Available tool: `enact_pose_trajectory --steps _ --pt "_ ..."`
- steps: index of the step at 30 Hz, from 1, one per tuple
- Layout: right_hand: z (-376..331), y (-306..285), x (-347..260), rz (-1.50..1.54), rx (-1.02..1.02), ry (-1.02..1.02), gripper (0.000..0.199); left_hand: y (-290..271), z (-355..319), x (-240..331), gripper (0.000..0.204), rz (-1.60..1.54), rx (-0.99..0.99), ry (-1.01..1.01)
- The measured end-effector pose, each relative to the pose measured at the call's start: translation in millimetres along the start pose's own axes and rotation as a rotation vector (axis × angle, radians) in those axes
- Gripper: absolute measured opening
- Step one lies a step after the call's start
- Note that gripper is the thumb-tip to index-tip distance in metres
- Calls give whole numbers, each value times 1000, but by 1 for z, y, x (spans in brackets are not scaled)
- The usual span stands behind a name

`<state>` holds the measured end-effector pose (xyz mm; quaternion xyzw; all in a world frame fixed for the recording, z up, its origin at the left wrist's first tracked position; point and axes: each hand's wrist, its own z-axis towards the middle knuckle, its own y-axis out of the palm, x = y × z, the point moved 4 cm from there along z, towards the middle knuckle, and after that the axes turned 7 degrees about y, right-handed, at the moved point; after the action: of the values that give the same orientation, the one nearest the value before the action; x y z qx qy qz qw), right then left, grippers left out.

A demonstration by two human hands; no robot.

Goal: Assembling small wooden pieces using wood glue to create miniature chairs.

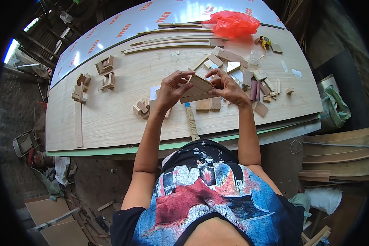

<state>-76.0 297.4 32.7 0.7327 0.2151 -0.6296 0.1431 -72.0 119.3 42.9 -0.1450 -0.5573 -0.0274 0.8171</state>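
Between both hands, above the near middle of the table, is a small peaked piece of thin wooden boards (199, 87). My left hand (172, 89) pinches its left side with thumb and fingers. On the right side, my right hand (229, 87) grips it by the edge, fingers bent. Below the piece lie two wooden blocks (203, 105) and a tool with a beige patterned handle (191, 121), its blue upper end partly covered. Beside my left wrist sits a cluster of small wood blocks (142, 107). Many offcuts (233, 67) are heaped beyond and beside my right hand.
Small block assemblies (106, 80) stand on the left of the wooden tabletop (110, 119), near a flat strip (78, 125). Long thin strips (168, 44) lie at the back. A red plastic bag (235, 24) and a yellow tape measure (265, 41) are at the far right.
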Motion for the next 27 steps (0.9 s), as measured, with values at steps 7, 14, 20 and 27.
enact_pose_trajectory --steps 7,14,20,27 --pt "1 3 4 27 -20 14 42 -2 -3 -5 30 -2 -4 -31" --pt "-1 3 3 -1 -9 26 39 -1 -2 -9 30 -37 -14 -47" --pt "1 3 4 -3 -10 0 38 -3 -3 -12 30 -54 -21 -61" --pt "4 3 10 26 -44 2 38 -4 -5 -15 28 -61 -28 -91"
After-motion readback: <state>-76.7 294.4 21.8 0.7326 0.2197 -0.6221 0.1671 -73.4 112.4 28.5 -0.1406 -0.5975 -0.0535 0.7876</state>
